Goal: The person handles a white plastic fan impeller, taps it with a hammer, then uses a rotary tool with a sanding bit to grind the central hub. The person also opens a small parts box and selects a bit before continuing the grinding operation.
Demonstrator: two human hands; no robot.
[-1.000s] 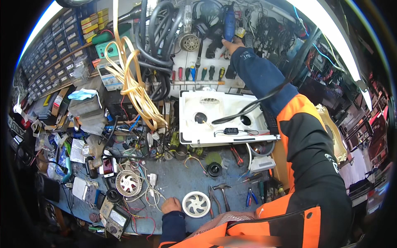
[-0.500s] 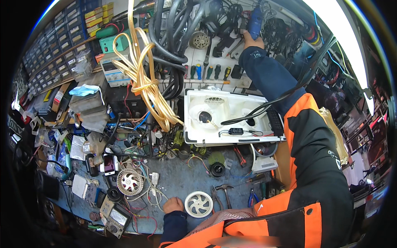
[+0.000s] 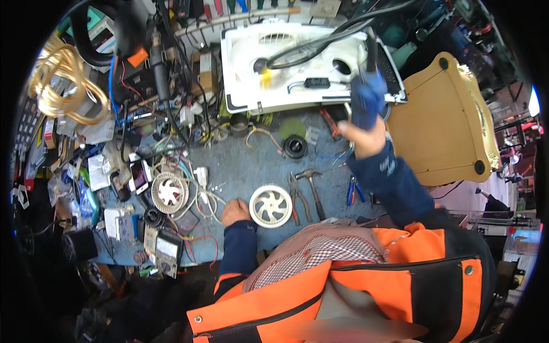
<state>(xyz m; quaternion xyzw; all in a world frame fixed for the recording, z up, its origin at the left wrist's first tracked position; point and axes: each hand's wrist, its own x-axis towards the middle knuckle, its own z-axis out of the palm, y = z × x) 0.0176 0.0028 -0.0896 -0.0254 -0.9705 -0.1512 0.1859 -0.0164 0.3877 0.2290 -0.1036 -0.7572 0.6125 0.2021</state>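
My right hand is closed around a blue handheld power tool, raised over the right part of the bench in front of the white appliance housing. The tool is blurred, so its exact type is unclear. My left hand rests on the front of the bench with its fingers curled and nothing visible in them. Close to its right lies a white fan wheel. A white cable with a plug runs up to its left.
Pliers, a hammer and blue-handled pliers lie along the front right. A cage-like blower wheel, a phone and a multimeter crowd the left. A tan panel stands right. Black cable crosses the housing.
My right hand has come down from the tool wall toward the bench, bringing the blue power tool. The view has tilted downward. My left hand stays on the bench beside the fan wheel.
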